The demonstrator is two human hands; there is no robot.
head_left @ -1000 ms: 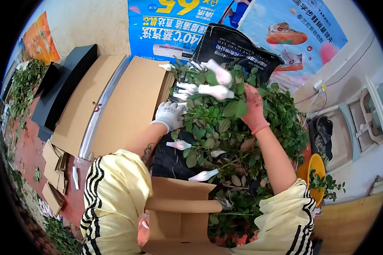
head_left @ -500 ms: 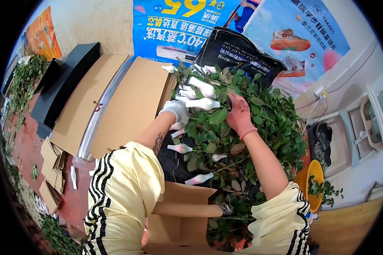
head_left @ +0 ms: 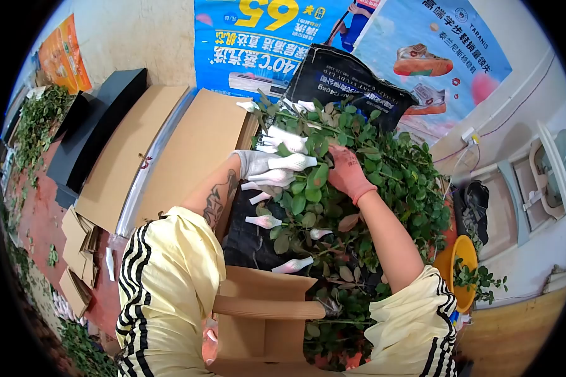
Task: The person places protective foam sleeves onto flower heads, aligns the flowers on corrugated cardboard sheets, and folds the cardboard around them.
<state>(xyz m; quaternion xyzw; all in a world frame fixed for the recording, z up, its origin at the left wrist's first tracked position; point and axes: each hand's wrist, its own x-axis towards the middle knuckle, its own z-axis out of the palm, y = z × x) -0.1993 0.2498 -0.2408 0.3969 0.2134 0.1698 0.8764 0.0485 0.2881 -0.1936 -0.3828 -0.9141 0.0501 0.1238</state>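
Many leafy rose stems (head_left: 383, 182) lie heaped in front of me, several of their buds wrapped in white foam net sleeves. My left hand (head_left: 253, 164), in a whitish-grey glove, is at the left edge of the heap, right behind a sleeved rose bud (head_left: 292, 162) and others; its fingers are hidden there. My right hand (head_left: 347, 171), in a pinkish-red glove, has its fingers curled in around a stem just right of that bud, among the leaves. Lower down, another sleeved bud (head_left: 263, 221) with a pink tint rests on black sheeting (head_left: 248, 242).
Cardboard sheets (head_left: 192, 144) lie on the left, beside black boards (head_left: 100, 132). An open cardboard box with a brown roll (head_left: 267, 307) across it stands nearest me. A yellow bucket (head_left: 447, 270) is at right, a black printed sack (head_left: 352, 81) behind the heap.
Both hands have shifted slightly left, the left one turning so more of its forearm shows. The sleeved buds between them have moved a little left and down.
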